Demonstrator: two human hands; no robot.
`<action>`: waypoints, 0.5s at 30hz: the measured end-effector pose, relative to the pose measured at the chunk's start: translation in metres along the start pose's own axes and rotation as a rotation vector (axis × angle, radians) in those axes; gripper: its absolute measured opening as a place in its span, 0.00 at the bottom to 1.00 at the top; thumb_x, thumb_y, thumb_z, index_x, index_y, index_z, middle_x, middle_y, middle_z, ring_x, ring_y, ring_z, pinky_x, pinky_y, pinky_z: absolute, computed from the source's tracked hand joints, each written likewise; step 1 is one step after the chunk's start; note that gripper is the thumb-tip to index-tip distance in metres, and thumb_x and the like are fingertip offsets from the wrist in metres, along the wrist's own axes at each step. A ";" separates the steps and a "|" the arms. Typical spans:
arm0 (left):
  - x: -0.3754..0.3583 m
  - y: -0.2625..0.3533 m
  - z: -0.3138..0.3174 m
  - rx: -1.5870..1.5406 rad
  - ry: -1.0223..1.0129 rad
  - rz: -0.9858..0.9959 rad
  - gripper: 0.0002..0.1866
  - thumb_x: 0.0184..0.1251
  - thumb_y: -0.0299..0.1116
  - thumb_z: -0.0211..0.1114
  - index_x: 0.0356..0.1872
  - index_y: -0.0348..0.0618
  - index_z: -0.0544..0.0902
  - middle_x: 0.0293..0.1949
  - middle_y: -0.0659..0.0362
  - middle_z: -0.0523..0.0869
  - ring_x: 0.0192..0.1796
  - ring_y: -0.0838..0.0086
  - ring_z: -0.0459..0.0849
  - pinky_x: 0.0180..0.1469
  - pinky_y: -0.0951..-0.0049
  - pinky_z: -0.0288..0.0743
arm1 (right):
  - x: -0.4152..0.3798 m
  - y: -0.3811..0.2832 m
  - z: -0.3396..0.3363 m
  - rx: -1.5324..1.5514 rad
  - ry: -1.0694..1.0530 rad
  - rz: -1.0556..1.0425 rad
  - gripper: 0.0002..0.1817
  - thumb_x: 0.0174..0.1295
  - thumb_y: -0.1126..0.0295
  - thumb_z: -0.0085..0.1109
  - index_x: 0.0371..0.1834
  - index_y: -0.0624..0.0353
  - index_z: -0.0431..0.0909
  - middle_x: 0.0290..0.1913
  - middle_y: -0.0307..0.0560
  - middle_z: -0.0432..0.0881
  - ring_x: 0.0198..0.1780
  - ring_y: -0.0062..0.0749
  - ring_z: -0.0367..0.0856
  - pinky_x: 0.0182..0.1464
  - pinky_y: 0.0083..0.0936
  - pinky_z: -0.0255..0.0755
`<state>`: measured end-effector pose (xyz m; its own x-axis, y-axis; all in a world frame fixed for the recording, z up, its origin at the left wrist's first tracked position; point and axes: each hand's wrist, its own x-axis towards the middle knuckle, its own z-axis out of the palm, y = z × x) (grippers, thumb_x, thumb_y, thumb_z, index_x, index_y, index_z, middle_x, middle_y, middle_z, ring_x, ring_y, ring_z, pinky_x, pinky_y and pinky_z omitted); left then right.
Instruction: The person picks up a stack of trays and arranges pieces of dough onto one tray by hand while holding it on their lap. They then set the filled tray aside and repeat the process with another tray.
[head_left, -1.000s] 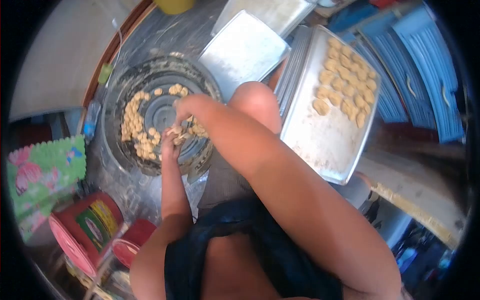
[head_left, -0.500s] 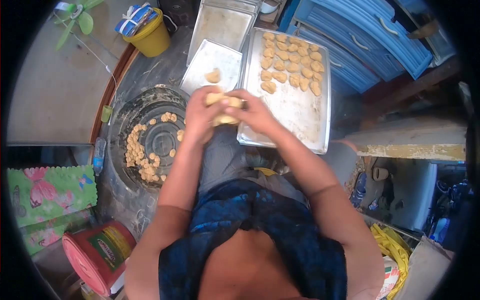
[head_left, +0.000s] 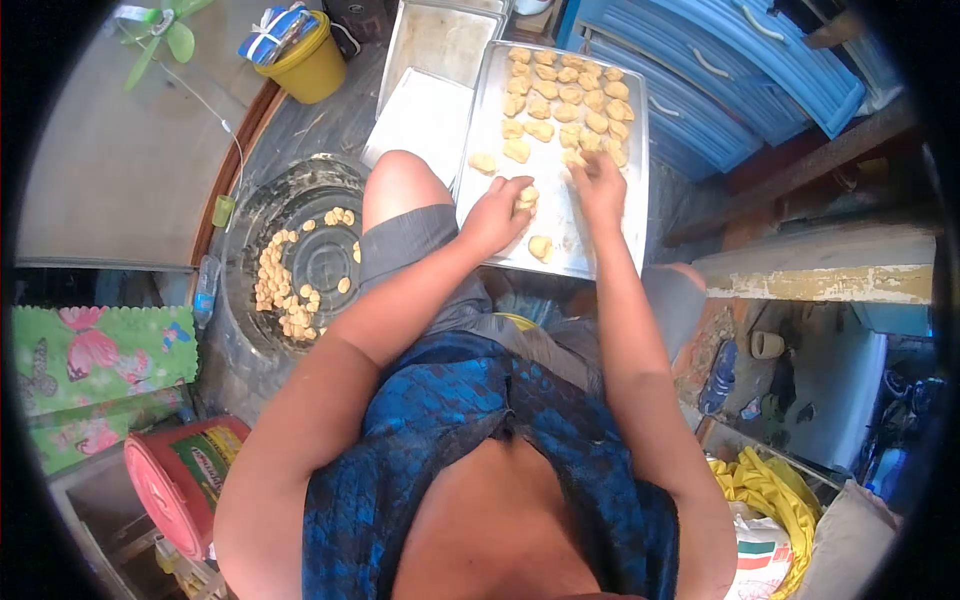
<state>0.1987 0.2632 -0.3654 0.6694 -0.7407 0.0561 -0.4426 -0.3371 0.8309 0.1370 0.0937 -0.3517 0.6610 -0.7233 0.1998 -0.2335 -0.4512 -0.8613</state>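
Note:
My left hand (head_left: pixel 492 213) hovers over the long metal baking tray (head_left: pixel 597 245) and is closed on a few yellow dough pieces (head_left: pixel 526 197). My right hand (head_left: pixel 600 180) rests fingers-down on the tray, touching a dough piece at the edge of the rows of shaped dough (head_left: pixel 565 95) at its far end. One loose piece (head_left: pixel 541 246) lies near the tray's front, another (head_left: pixel 483 162) at its left side. A round dark pan (head_left: pixel 262 200) to my left holds several small dough pieces (head_left: pixel 280 285).
A second, bare tray (head_left: pixel 425 110) lies beside my raised knee (head_left: pixel 400 185), a third (head_left: pixel 440 40) behind it. A yellow bucket (head_left: pixel 310 65) stands at the back left, a red tin (head_left: pixel 185 470) near left. Blue drawers (head_left: pixel 720 70) and a concrete ledge (head_left: pixel 820 270) stand at right.
Both hands left the round pan, came together with dough above my lap, then moved forward and right onto the long tray. New loose pieces lie on that tray.

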 end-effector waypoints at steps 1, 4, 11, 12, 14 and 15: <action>0.000 -0.002 0.001 0.051 0.076 0.050 0.21 0.56 0.35 0.64 0.52 0.46 0.75 0.46 0.47 0.75 0.47 0.52 0.77 0.50 0.60 0.71 | 0.008 0.002 0.012 -0.044 0.032 -0.139 0.13 0.52 0.71 0.63 0.41 0.60 0.80 0.37 0.50 0.79 0.37 0.39 0.79 0.41 0.31 0.72; 0.005 -0.011 -0.003 0.107 0.164 0.102 0.18 0.57 0.37 0.62 0.49 0.45 0.78 0.42 0.47 0.79 0.46 0.52 0.77 0.50 0.60 0.71 | 0.014 0.013 0.043 -0.234 -0.019 -0.382 0.12 0.52 0.73 0.61 0.41 0.57 0.81 0.39 0.48 0.77 0.43 0.42 0.76 0.46 0.33 0.71; 0.009 -0.039 -0.012 -0.111 0.191 0.112 0.14 0.58 0.33 0.61 0.45 0.42 0.79 0.43 0.47 0.81 0.47 0.55 0.79 0.50 0.63 0.72 | -0.025 -0.002 0.030 -0.076 -0.265 -0.505 0.19 0.52 0.73 0.57 0.50 0.58 0.76 0.46 0.55 0.75 0.51 0.44 0.73 0.51 0.35 0.68; 0.008 -0.034 -0.014 -0.225 0.185 0.030 0.15 0.58 0.33 0.61 0.47 0.42 0.78 0.43 0.47 0.81 0.46 0.57 0.80 0.49 0.64 0.73 | -0.035 -0.003 0.037 -0.041 -0.282 -0.534 0.19 0.52 0.73 0.57 0.50 0.58 0.76 0.46 0.55 0.75 0.51 0.44 0.73 0.51 0.35 0.68; 0.004 -0.020 -0.020 -0.421 0.157 -0.038 0.19 0.58 0.34 0.64 0.50 0.43 0.75 0.42 0.51 0.82 0.45 0.64 0.80 0.48 0.66 0.73 | -0.039 -0.001 0.042 0.324 -0.464 -0.186 0.20 0.53 0.74 0.59 0.52 0.61 0.75 0.47 0.52 0.76 0.46 0.33 0.75 0.47 0.27 0.70; 0.011 -0.015 -0.024 -0.429 0.158 -0.018 0.19 0.58 0.34 0.64 0.50 0.43 0.75 0.42 0.51 0.82 0.45 0.64 0.80 0.48 0.66 0.73 | -0.032 0.000 0.038 0.313 -0.453 -0.200 0.20 0.53 0.74 0.59 0.52 0.61 0.75 0.47 0.52 0.76 0.46 0.33 0.75 0.47 0.27 0.70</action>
<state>0.2268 0.2737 -0.3641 0.7726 -0.6277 0.0958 -0.1655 -0.0534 0.9848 0.1428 0.1361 -0.3757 0.9258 -0.3128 0.2124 0.1037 -0.3302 -0.9382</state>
